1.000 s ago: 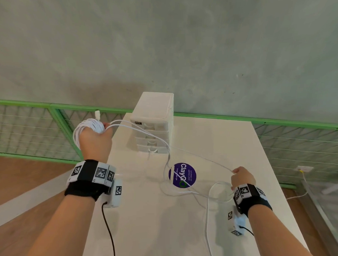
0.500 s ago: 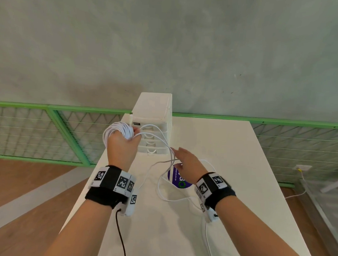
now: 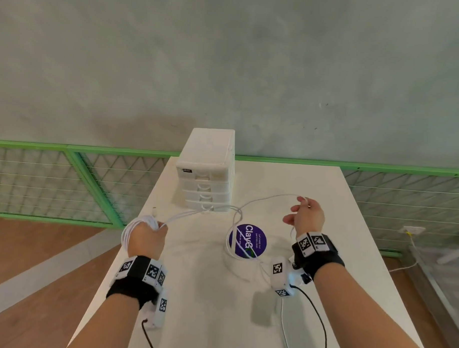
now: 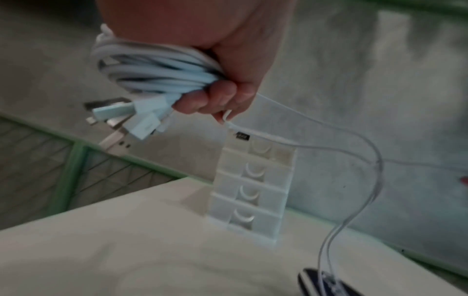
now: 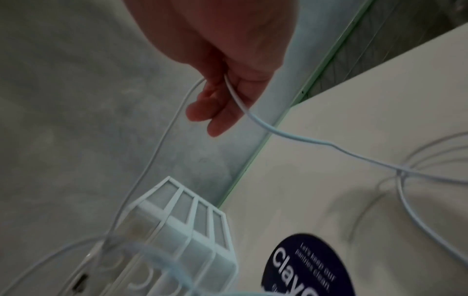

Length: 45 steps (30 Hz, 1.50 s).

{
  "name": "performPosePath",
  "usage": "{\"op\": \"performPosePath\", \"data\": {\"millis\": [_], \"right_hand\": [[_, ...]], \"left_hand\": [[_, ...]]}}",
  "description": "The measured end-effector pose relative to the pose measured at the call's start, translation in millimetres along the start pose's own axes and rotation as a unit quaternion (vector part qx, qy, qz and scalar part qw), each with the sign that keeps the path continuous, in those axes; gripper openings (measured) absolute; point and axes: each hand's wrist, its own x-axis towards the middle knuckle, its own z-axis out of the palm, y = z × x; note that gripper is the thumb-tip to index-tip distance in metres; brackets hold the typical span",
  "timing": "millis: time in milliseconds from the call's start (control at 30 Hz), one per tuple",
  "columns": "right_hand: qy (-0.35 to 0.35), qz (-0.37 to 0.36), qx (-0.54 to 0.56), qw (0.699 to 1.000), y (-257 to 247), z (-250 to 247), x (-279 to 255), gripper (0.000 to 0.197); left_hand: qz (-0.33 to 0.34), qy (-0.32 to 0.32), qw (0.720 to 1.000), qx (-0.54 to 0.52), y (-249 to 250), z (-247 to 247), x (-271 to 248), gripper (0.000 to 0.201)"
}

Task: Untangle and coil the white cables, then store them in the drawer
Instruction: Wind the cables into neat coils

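Note:
My left hand (image 3: 146, 237) (image 4: 215, 80) grips a coil of white cables (image 3: 137, 224) (image 4: 154, 70) at the table's left edge; several USB plugs (image 4: 126, 118) hang from the bundle. Loose strands run from the coil past the foot of the white drawer unit (image 3: 207, 170) (image 4: 253, 186) (image 5: 177, 230) to my right hand (image 3: 303, 215) (image 5: 228, 80). That hand is raised right of the drawers and holds one thin white strand (image 3: 264, 199) (image 5: 260, 122) between thumb and fingers, other fingers loosely spread. More cable loops (image 3: 232, 241) lie on the table. All drawers look closed.
A round purple sticker (image 3: 248, 241) (image 5: 303, 266) lies on the white table (image 3: 309, 306) under the loops. A green wire-mesh fence (image 3: 66, 183) runs behind and left of the table. A grey wall stands behind it. Black leads hang from both wrist cameras.
My left hand has dropped back and leftwards with the coil, away from the drawers. My right hand swung out to the right and up, drawing a strand with it.

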Motion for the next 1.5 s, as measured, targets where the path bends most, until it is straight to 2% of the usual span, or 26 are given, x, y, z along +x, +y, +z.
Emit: {"op": "performPosePath", "data": {"millis": [100, 200, 267, 367, 433, 467, 500, 533, 567, 600, 700, 733, 833, 867, 933, 967, 1033, 1067, 1133, 1200, 1233, 1367, 1500], "right_hand": [[0.051, 0.041, 0.084, 0.994, -4.6, -10.9, 9.2, 0.023], [0.091, 0.05, 0.146, 0.984, -4.6, -20.6, 18.5, 0.02], [0.097, 0.035, 0.123, 0.987, -3.4, -22.6, 19.8, 0.019], [0.09, 0.027, 0.048, 0.994, 2.2, -19.5, 18.0, 0.023], [0.041, 0.02, -0.063, 0.997, 8.7, -15.8, 15.1, 0.028], [-0.008, 0.012, -0.176, 0.984, 13.0, -13.7, 13.2, 0.031], [-0.06, 0.008, -0.304, 0.951, 16.8, -12.1, 9.5, 0.036], [-0.09, 0.003, -0.419, 0.903, 21.2, -10.4, 6.2, 0.044], [-0.104, -0.012, -0.488, 0.866, 24.4, -7.5, 1.3, 0.056], [-0.118, -0.045, -0.513, 0.849, 25.8, -4.0, -5.2, 0.068], [-0.243, -0.228, -0.415, 0.846, 20.0, 12.1, -29.3, 0.086], [-0.285, -0.29, -0.381, 0.83, 16.0, 18.6, -39.2, 0.086], [-0.338, -0.422, -0.346, 0.767, 5.0, 39.4, -56.0, 0.072], [-0.337, -0.449, -0.329, 0.759, 3.0, 43.3, -57.7, 0.061], [-0.312, -0.478, -0.287, 0.77, -2.5, 44.1, -54.8, 0.038], [-0.302, -0.475, -0.271, 0.781, -7.2, 41.6, -53.9, 0.034], [-0.302, -0.466, -0.259, 0.79, -19.7, 36.6, -52.4, 0.039], [-0.298, -0.479, -0.257, 0.785, -26.1, 35.7, -51.7, 0.043], [-0.287, -0.526, -0.276, 0.752, -35.6, 37.7, -49.6, 0.044], [-0.289, -0.538, -0.297, 0.734, -38.7, 41.0, -46.1, 0.043], [-0.297, -0.523, -0.3, 0.74, -37.7, 41.9, -44.9, 0.043], [-0.305, -0.386, -0.328, 0.806, -23.8, 32.8, -39.8, 0.028], [-0.326, -0.332, -0.327, 0.823, -2.5, 29.4, -52.5, 0.019]], "left_hand": [[-0.07, -0.025, 0.994, 0.075, -25.8, 3.9, -2.5, 0.025], [-0.104, -0.053, 0.985, 0.131, -44.2, 4.0, -6.7, 0.024], [-0.11, -0.077, 0.984, 0.12, -45.3, 2.4, -10.2, 0.025], [-0.113, -0.105, 0.987, 0.046, -31.7, 6.3, -14.7, 0.031], [-0.124, -0.118, 0.984, -0.039, -18.2, 11.2, -15.7, 0.037], [-0.123, -0.13, 0.981, -0.08, -10.1, 12.6, -15.8, 0.04], [-0.113, -0.147, 0.976, -0.111, -0.6, 13.0, -15.7, 0.042], [-0.102, -0.17, 0.971, -0.134, 9.6, 13.1, -15.8, 0.041], [-0.092, -0.196, 0.964, -0.151, 20.3, 12.2, -15.9, 0.038], [-0.079, -0.218, 0.959, -0.165, 31.5, 10.9, -16.2, 0.034], [-0.047, -0.276, 0.942, -0.186, 63.2, 4.6, -17.7, 0.035], [-0.038, -0.294, 0.936, -0.189, 73.0, 2.1, -19.3, 0.039], [0.006, -0.338, 0.918, -0.207, 100.2, -7.1, -26.6, 0.047], [0.016, -0.348, 0.912, -0.215, 106.6, -10.3, -28.5, 0.045], [0.025, -0.363, 0.904, -0.225, 114.9, -16.1, -30.2, 0.039], [0.029, -0.373, 0.901, -0.222, 116.3, -18.1, -30.5, 0.037], [0.039, -0.406, 0.892, -0.196, 118.0, -21.5, -32.9, 0.039], [0.048, -0.431, 0.884, -0.174, 118.3, -22.0, -35.6, 0.041], [0.069, -0.485, 0.86, -0.144, 120.1, -20.4, -43.5, 0.041], [0.08, -0.515, 0.836, -0.174, 124.8, -19.8, -51.1, 0.035], [0.084, -0.514, 0.829, -0.204, 127.8, -21.3, -52.3, 0.033], [0.076, -0.459, 0.818, -0.34, 143.1, -37.6, -43.0, 0.031], [0.048, -0.374, 0.824, -0.423, 159.9, -43.6, -29.5, 0.043]]}}
